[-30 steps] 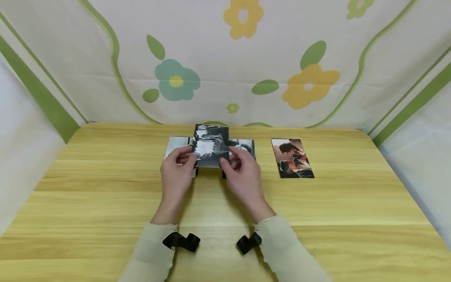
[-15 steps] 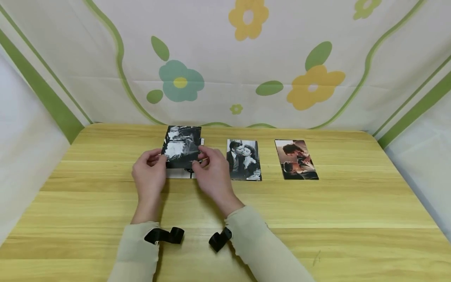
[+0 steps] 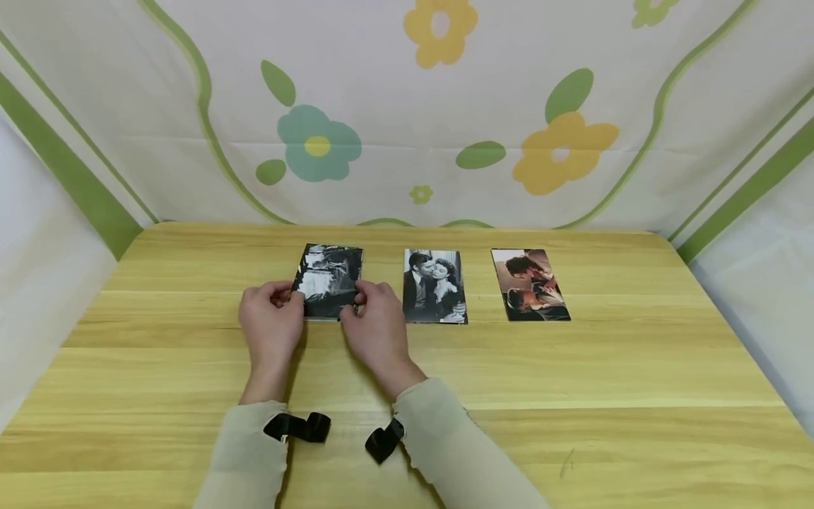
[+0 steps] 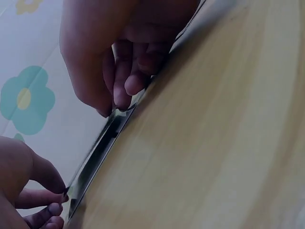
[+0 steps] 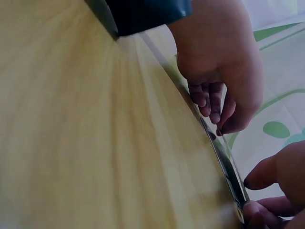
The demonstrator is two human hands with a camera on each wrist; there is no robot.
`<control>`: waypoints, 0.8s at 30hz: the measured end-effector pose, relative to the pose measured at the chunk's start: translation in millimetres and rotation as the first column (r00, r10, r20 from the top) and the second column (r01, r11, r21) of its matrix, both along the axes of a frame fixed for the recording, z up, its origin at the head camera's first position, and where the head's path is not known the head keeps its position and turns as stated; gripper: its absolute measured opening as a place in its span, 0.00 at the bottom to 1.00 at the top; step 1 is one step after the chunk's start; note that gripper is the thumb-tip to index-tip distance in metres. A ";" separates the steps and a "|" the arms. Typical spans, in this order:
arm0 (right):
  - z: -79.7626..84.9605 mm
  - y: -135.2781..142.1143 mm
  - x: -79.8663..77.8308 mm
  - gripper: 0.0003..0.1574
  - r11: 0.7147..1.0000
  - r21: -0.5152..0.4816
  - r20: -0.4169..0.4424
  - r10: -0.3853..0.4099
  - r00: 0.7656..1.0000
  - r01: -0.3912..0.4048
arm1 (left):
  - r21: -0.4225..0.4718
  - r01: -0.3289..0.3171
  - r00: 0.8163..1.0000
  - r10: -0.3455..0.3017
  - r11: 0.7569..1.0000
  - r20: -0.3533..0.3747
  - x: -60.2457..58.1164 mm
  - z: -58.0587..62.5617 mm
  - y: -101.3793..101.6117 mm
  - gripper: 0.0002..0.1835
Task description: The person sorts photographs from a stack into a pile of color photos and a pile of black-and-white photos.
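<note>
A black-and-white photo card (image 3: 327,279) lies close over another card at the left of the row, lined up with it. Only a thin strip of the lower card shows along the front edge. My left hand (image 3: 272,318) pinches the upper card's left edge between thumb and fingers. On its right edge, my right hand (image 3: 376,322) pinches near the front corner. From the side, in the left wrist view, the dark card surface (image 4: 95,160) appears between both hands' fingertips, low over the table.
To the right of my hands lies a black-and-white photo card of a couple (image 3: 435,286). Farther right is a colour photo card (image 3: 531,285). The wooden table (image 3: 604,410) ends at a flower-print cloth (image 3: 394,106) behind.
Both hands have carried the photo card left, from between the left and middle cards to above the left one, then lowered it. The middle card is uncovered now.
</note>
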State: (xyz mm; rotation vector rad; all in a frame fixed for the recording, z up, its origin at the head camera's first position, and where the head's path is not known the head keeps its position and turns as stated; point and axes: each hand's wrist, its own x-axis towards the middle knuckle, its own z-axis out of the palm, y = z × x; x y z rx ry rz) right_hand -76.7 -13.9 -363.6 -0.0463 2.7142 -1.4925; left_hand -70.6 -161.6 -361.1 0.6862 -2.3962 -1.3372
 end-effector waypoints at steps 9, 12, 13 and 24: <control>-5.0 -2.0 -0.1 0.30 1.000 0.019 -0.023 -0.018 1.000 0.019 | -0.036 -0.003 1.000 0.002 0.999 -0.026 -0.9 -5.1 2.1 0.16; -7.2 -1.1 -0.2 0.30 1.000 0.008 -0.028 -0.025 0.999 0.025 | -0.033 -0.005 1.000 0.004 0.999 -0.018 -0.6 -6.0 3.0 0.16; -7.9 -0.8 -0.2 0.30 1.000 0.007 -0.030 -0.027 0.999 0.027 | -0.034 -0.006 1.000 0.005 0.999 -0.018 -0.2 -6.2 3.3 0.16; -9.5 0.4 0.2 0.29 1.000 -0.004 -0.031 -0.019 0.999 0.019 | -0.051 -0.026 0.999 0.024 0.998 -0.028 1.5 -5.5 4.9 0.14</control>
